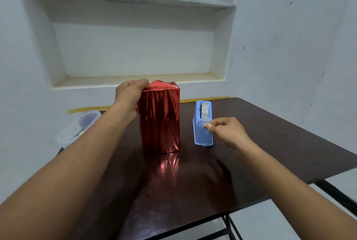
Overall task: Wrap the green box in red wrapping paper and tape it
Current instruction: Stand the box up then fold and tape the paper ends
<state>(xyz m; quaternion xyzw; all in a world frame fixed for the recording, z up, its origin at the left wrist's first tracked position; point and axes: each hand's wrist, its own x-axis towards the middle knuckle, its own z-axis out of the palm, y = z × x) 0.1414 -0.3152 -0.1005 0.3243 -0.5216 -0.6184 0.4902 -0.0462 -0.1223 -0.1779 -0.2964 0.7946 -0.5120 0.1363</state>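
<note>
Head view: dark table (251,153) stands against white wall niche (135,50).

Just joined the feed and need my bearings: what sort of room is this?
Probably a plain room in a home, set up as a makeshift wrapping station: whitewashed walls with a built-in shelf niche, a dark table on a metal frame, and a blue tape dispenser on it.
</note>
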